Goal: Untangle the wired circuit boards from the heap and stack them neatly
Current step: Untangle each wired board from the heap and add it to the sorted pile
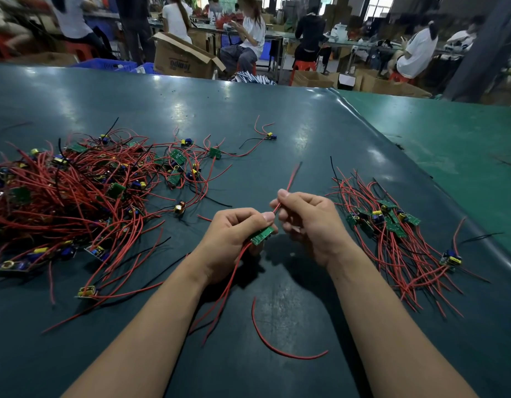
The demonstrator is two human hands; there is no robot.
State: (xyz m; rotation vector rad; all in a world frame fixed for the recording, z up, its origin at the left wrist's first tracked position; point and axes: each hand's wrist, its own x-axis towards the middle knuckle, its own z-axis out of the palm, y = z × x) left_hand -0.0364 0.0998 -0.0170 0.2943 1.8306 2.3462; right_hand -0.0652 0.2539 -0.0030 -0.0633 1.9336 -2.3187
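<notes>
Circuit board [262, 235]: gripped in left hand [234, 239].
Red lead [288, 182]: pinched by right hand [309, 222].
Sorted stack [392, 225]: small.
Heap [67, 191]: mostly still tangled.

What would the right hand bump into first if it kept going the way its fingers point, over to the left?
Almost at once the left hand, which holds a green circuit board. The right hand pinches that board's red wire beside the left thumb, though depth is uncertain.

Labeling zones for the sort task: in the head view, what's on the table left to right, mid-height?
Tangled heap of wired boards → left hand gripping a green circuit board → right hand pinching its red wire → sorted pile of boards → lone board nearest the table edge.
</notes>
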